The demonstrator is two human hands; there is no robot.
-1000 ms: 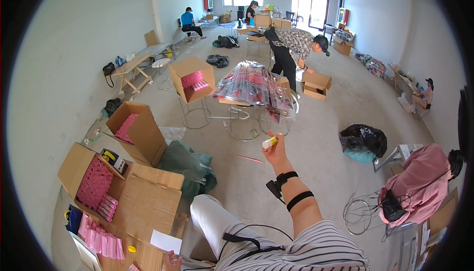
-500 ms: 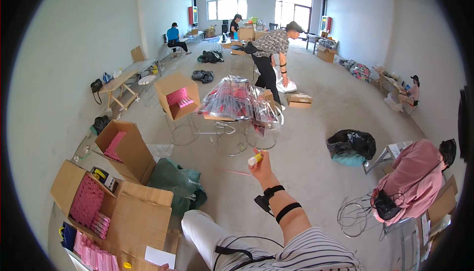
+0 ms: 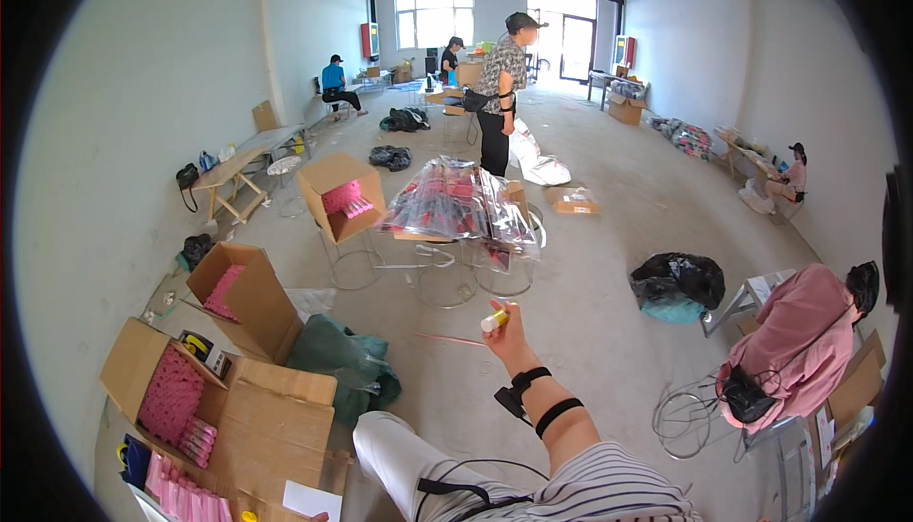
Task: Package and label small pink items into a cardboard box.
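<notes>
Held out over the floor, my right hand (image 3: 512,343) is closed round a yellow-and-white glue stick (image 3: 495,320). Its pale end points to the left. At the lower edge, only a sliver of my left hand (image 3: 321,517) shows, by the near edge of a blank white card (image 3: 311,499). The rest of that hand is out of sight. The card lies on a flattened cardboard surface (image 3: 271,417). Left of it are a small yellow cap (image 3: 249,516) and a pile of pink tube-shaped packs (image 3: 183,491).
Open cartons with pink goods (image 3: 171,394) stand at the left, beside a green sack (image 3: 342,360). Ahead, clear plastic sleeves (image 3: 452,201) cover a stool-borne stack. A person (image 3: 499,85) stands behind it. At the right are a black bag (image 3: 677,281) and a pink jacket (image 3: 794,337) over a chair.
The person ahead has straightened up from bending over a white sack. My right hand has lowered slightly, with the glue stick still in it.
</notes>
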